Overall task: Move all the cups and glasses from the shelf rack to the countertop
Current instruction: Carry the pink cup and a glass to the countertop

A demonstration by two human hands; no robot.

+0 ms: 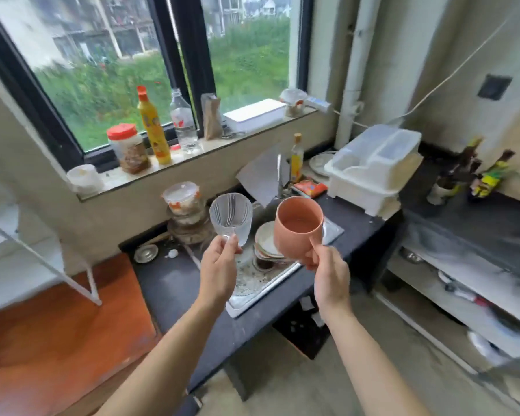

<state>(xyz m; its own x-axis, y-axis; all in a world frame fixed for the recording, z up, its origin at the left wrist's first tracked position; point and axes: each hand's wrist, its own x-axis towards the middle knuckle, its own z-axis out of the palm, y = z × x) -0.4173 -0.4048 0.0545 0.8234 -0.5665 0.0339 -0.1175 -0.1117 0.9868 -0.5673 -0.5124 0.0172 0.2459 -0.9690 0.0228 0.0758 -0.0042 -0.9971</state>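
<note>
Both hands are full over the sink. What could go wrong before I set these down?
The left hand pinches the glass only at its base, so it could tip or slip. The right hand holds the cup low. Both hang above stacked plates in the sink; a drop might break them.

Plates (266, 244) crowd the sink (237, 307); the countertop (168, 286) left of it offers open room.

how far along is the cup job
No cup or glass visibly set on the countertop yet. In hand: the left hand holds a clear glass, the right hand a pink cup, both over the sink. Left: setting both down; rack mostly out of view.
</note>
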